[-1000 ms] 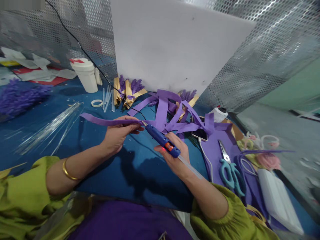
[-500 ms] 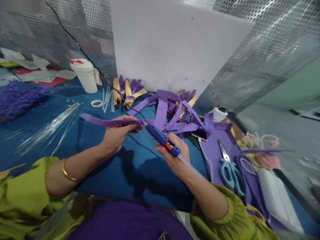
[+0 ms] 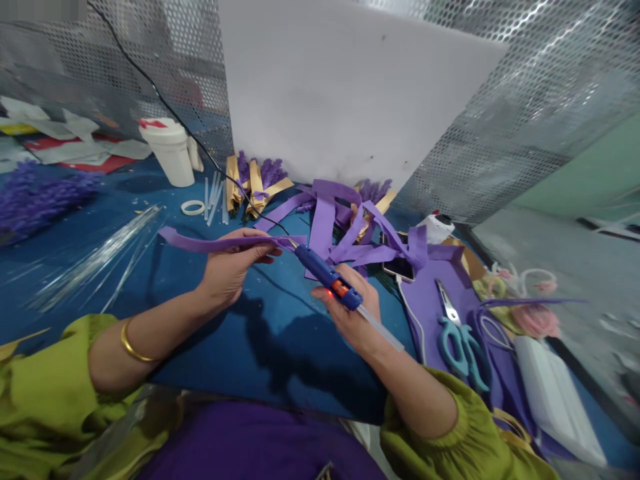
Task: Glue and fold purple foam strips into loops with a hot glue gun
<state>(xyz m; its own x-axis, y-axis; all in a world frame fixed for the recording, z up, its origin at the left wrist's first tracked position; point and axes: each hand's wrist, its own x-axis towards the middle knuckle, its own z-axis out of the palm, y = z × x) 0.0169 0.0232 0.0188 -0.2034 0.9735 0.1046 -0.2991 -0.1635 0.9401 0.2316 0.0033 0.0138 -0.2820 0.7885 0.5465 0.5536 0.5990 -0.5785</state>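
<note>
My left hand pinches a purple ribbon strip near its right end, holding it above the blue table; the strip's left end sticks out freely. In my right hand is a blue hot glue gun with a lit red light and a clear glue stick coming out of its back. Its metal nozzle points up and left, at the strip's right end; whether it touches is too fine to tell. Just beyond lies a heap of purple ribbon.
Small lavender bunches, glue sticks and a tape roll lie behind my left hand, near a white cup. Teal scissors and a phone are on the right. The glue gun's black cord crosses the table.
The glue gun has shifted slightly right and down, its nozzle sliding toward the strip's right end. My left hand has barely moved and keeps its pinch.
</note>
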